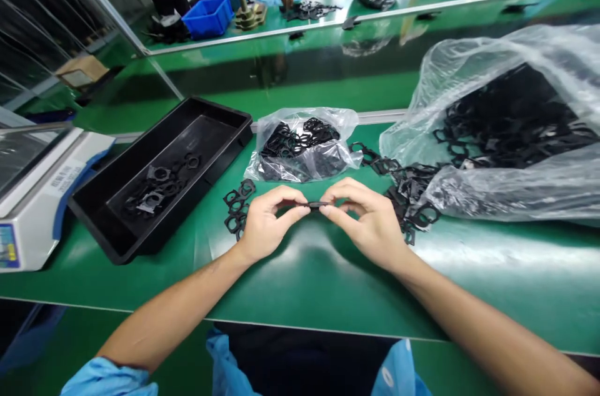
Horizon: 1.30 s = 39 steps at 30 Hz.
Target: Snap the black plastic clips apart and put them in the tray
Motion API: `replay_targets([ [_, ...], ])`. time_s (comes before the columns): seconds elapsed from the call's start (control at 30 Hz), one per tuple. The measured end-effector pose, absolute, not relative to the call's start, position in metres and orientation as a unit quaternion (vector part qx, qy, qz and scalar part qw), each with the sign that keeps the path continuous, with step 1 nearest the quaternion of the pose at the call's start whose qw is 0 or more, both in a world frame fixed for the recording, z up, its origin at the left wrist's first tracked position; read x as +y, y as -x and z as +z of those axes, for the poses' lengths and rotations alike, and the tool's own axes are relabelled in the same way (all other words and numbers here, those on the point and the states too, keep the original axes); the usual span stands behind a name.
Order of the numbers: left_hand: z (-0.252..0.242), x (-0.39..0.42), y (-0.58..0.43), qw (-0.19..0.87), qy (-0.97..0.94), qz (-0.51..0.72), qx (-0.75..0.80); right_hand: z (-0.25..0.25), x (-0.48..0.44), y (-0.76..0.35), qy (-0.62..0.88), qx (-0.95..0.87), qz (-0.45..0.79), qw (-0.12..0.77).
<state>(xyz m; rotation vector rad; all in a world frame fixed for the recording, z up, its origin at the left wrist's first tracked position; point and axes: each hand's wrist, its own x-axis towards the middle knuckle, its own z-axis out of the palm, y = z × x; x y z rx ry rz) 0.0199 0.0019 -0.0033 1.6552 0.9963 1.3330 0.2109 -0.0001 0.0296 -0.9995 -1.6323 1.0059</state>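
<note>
My left hand [266, 221] and my right hand [368, 218] meet above the green table [309, 271], both pinching one small flat black rubber part [315, 204] between thumb and fingers, seen edge-on. A short stack of the same black parts [237, 208] lies just left of my left hand. More loose black parts [412, 196] spill from a large clear plastic bag [510, 127] to the right of my right hand. A smaller clear bag of parts [302, 143] sits right behind my hands.
A black plastic tray [117, 221] holding several parts stands at the left. A white weighing scale [35, 196] is at the far left. Across the belt a person in blue handles black parts beside a blue bin [209, 15].
</note>
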Motion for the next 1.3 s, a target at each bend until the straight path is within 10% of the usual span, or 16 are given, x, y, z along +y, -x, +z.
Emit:
replay_targets([
  [0.47, -0.006, 0.007, -0.024, 0.558, -0.530, 0.495, 0.405, 0.026, 0.005, -0.208, 0.439, -0.486, 0.604, 0.453],
  [0.77, -0.002, 0.000, -0.021, 0.271, -0.734, 0.476, 0.401, 0.023, 0.003, -0.206, 0.454, -0.502, 0.581, 0.453],
  [1.3, -0.001, 0.004, -0.029, 0.573, -0.492, 0.515, 0.407, 0.015, 0.003, -0.209, 0.448, -0.637, 0.459, 0.427],
])
